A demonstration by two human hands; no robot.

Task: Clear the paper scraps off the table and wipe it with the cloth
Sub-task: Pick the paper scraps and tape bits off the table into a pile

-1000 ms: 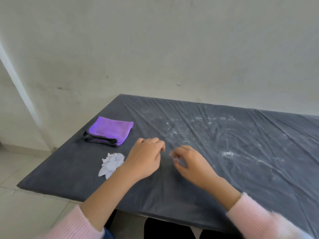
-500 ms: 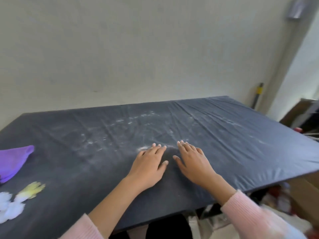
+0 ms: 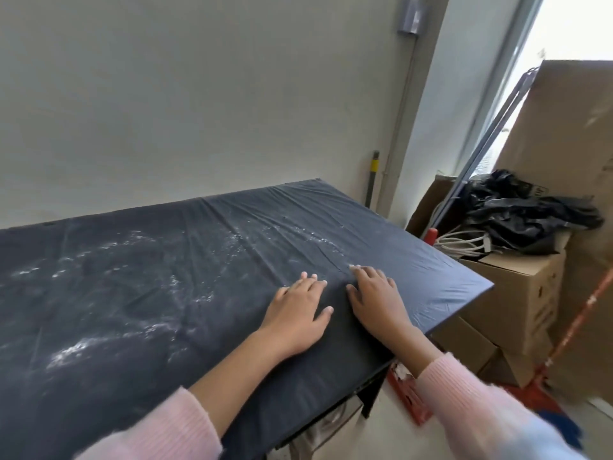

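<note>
While both hands lie flat with fingers spread, palms down and holding nothing, the left hand (image 3: 296, 313) and right hand (image 3: 378, 298) rest side by side near the right end of the dark counter (image 3: 132, 327). White crumbs (image 3: 83, 348) speckle its wrinkled cover. Cardboard boxes (image 3: 517, 293) stand just beyond that end.

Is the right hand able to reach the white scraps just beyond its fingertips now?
Probably yes: the right hand lies flat on the table, the white scraps just ahead, nothing between them.
</note>
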